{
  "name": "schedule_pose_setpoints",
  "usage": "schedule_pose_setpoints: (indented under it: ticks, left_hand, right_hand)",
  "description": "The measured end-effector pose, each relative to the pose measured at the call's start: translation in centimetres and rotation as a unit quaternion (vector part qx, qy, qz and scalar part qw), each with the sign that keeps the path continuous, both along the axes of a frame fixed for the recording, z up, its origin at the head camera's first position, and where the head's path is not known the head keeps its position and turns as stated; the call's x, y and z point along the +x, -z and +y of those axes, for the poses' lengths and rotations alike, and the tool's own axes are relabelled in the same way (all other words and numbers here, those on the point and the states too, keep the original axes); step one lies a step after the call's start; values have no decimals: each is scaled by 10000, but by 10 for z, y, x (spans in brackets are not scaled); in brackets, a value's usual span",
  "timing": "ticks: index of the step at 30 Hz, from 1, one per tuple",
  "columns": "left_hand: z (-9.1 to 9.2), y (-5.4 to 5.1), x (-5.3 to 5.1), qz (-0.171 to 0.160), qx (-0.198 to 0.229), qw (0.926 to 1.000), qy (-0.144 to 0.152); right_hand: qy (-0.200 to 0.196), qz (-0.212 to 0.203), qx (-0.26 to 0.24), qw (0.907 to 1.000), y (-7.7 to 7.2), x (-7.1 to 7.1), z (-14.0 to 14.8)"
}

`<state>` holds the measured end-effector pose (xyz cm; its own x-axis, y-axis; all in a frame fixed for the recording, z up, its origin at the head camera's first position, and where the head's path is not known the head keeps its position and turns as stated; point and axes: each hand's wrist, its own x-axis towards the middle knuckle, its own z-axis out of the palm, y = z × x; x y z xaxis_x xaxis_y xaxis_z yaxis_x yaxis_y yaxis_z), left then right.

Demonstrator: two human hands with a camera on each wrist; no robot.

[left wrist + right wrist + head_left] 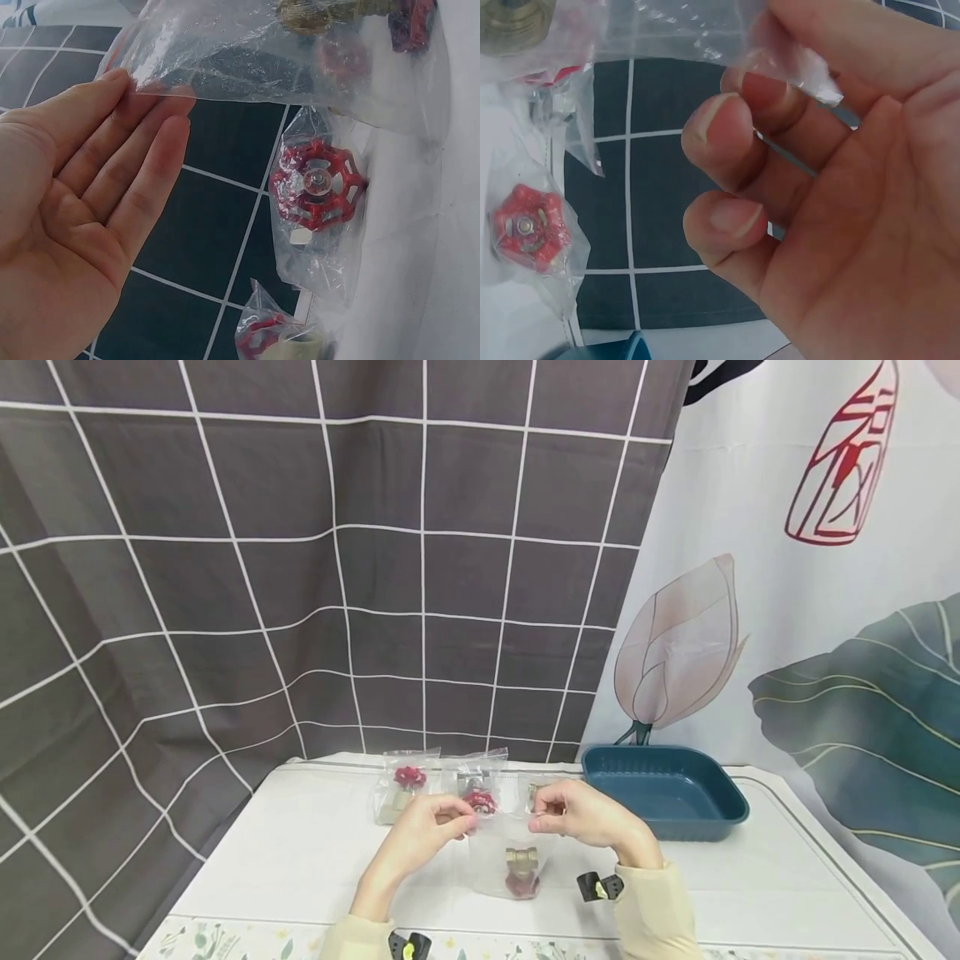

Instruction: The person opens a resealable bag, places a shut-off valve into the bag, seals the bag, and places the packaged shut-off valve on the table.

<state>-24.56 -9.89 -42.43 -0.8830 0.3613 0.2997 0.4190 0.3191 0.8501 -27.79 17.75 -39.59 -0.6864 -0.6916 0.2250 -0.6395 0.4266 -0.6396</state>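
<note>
A clear plastic bag [487, 870] hangs upright between my hands above the table. Low inside it sits a brass valve [522, 858] with a red handwheel. My left hand [427, 828] pinches the bag's top left corner between thumb and forefinger, its other fingers fairly straight in the left wrist view. At the opposite corner, my right hand [587, 814] pinches the plastic, with the remaining fingers bent and holding nothing. Just behind stand other bagged valves: one with a red handwheel [318, 184] beyond the left hand, another with a red handwheel [531, 226] beyond the right.
At the back left of the white table [300, 835] is one more bagged valve [409, 778]. A dark blue plastic basin [731, 827] stands at the back right. Behind the table hangs a dark grid-patterned curtain [382, 577], with a printed white cloth beside it.
</note>
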Motion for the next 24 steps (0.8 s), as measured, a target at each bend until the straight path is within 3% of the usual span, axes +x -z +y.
schedule_pose_setpoints:
  ticks: [7, 18, 24]
  left_hand:
    - [-1, 4, -2, -53, 114, 9999, 62]
    - [-3, 5, -3, -82, 119, 9999, 35]
    - [-1, 3, -1, -20, -153, 9998, -153]
  right_hand:
    - [64, 136, -44, 9999, 1, 0, -2]
    - [305, -296, -39, 9991, -4, 4, 0]
    - [175, -47, -92, 9998, -5, 3, 4]
